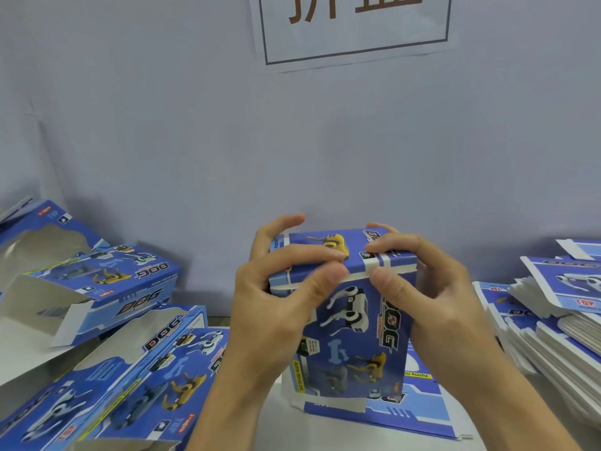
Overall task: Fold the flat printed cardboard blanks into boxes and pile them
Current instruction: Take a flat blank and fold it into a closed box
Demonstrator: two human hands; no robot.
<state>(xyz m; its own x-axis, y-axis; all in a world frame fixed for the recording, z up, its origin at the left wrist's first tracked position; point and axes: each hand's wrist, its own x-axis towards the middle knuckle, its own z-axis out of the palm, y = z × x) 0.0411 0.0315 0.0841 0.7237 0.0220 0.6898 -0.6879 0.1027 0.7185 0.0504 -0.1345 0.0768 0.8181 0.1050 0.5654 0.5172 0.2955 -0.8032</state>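
My left hand point(276, 297) and right hand point(432, 294) grip one upright dog box point(351, 320), fingers curled on its top flap, three folded boxes point(130, 288) left, flat blank stack point(553, 320) right, white bench point(19, 353), grey wall point(162, 125) with sign point(354, 27).

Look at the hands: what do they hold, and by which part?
Both hold one upright box at its top end: the left hand grips the top left corner, the right hand the top right, thumbs pressing the top flap's edge.
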